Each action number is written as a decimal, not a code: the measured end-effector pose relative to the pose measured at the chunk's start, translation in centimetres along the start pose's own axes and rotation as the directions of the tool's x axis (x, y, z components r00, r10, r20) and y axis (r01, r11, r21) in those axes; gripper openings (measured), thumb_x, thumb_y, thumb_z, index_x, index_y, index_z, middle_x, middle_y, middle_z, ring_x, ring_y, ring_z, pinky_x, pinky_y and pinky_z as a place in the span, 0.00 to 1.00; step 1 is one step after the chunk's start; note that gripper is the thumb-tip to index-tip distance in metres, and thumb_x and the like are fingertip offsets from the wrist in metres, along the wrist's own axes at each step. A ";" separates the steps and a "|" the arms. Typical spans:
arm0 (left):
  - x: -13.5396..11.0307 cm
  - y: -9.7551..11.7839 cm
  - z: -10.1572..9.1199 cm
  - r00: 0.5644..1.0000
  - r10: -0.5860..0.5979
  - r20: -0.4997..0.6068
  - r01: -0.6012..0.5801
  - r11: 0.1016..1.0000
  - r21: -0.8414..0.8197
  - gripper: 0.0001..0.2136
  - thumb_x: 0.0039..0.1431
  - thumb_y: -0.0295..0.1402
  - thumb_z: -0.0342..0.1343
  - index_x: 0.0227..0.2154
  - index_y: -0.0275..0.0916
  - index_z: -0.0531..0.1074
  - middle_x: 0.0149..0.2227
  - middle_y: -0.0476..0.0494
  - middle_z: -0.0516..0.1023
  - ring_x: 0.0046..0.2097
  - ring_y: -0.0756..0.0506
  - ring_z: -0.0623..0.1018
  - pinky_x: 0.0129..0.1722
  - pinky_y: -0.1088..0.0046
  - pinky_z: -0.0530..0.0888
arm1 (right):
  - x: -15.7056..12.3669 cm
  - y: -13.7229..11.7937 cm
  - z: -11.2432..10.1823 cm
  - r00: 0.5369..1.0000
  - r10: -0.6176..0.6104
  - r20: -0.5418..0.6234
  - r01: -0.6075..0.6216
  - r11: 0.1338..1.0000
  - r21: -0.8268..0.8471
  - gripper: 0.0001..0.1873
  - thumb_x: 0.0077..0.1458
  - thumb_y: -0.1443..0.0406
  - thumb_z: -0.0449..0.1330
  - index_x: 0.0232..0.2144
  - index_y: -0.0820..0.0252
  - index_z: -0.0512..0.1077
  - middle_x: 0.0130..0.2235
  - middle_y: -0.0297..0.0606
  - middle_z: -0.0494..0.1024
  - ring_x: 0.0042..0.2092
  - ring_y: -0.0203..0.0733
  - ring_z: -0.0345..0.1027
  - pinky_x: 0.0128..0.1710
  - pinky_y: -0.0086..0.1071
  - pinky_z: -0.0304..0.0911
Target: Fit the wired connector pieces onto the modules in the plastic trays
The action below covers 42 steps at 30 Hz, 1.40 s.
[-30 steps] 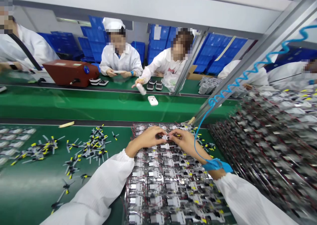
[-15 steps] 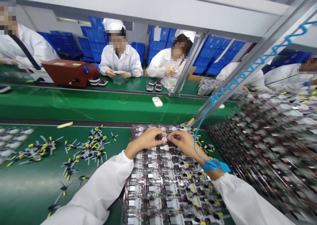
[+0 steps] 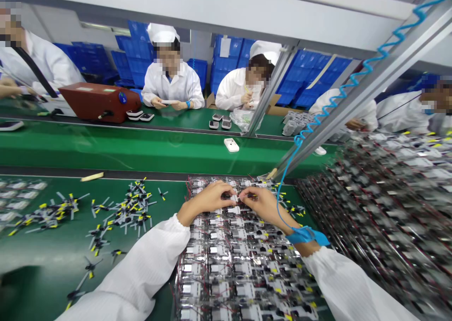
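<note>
The left hand (image 3: 208,198) and right hand (image 3: 263,204) almost meet, fingers curled, pinching a small wired part (image 3: 233,196) at the far end of packed rows of modules (image 3: 219,250) on the green worktop (image 3: 45,264). Yellow-tipped connectors (image 3: 123,212) lie heaped to the left. Beyond, a green conveyor (image 3: 141,151) carries a white device (image 3: 231,144).

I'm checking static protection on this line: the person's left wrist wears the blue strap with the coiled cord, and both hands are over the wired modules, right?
Not quite: the head view shows the blue strap on the right wrist, not the left. The rest stands: the coiled cord runs from it, and the left hand and right hand are over the wired modules.
</note>
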State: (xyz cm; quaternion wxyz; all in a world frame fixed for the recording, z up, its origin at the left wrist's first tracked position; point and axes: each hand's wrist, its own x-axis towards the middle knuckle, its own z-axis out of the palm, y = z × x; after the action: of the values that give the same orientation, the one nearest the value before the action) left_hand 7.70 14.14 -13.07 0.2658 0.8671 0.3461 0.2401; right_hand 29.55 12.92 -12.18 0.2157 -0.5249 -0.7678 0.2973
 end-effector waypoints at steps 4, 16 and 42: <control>0.0 -0.1 0.0 1.000 -0.001 0.000 0.001 1.000 0.009 0.10 0.58 0.36 0.63 0.40 0.39 0.74 0.40 0.45 0.79 0.44 0.43 0.75 0.46 0.69 0.68 | -0.1 -0.1 0.1 1.000 0.009 -0.016 -0.009 1.000 -0.003 0.12 0.55 0.61 0.56 0.32 0.58 0.78 0.33 0.36 0.81 0.34 0.44 0.73 0.33 0.31 0.64; 0.1 -0.2 0.4 1.000 -0.010 0.012 0.010 0.998 0.057 0.09 0.59 0.35 0.63 0.41 0.39 0.75 0.38 0.45 0.78 0.44 0.42 0.75 0.46 0.69 0.68 | 0.0 0.5 0.7 0.999 -0.025 -0.030 0.024 1.000 -0.011 0.11 0.56 0.59 0.58 0.33 0.57 0.79 0.34 0.36 0.82 0.36 0.46 0.74 0.38 0.34 0.64; -0.3 0.4 0.4 0.998 -0.035 0.050 0.028 0.993 0.118 0.12 0.61 0.36 0.61 0.45 0.39 0.74 0.44 0.42 0.77 0.50 0.41 0.75 0.52 0.65 0.68 | -0.2 -0.5 -2.3 0.995 -0.085 0.060 0.092 0.986 -0.141 0.14 0.54 0.59 0.59 0.40 0.53 0.81 0.40 0.38 0.81 0.40 0.48 0.73 0.41 0.36 0.65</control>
State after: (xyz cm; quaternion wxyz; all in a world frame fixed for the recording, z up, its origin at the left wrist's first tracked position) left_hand 7.91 13.55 -13.18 0.2270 0.8817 0.3662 0.1923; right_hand 30.77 13.14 -10.17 0.1696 -0.4963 -0.8153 0.2452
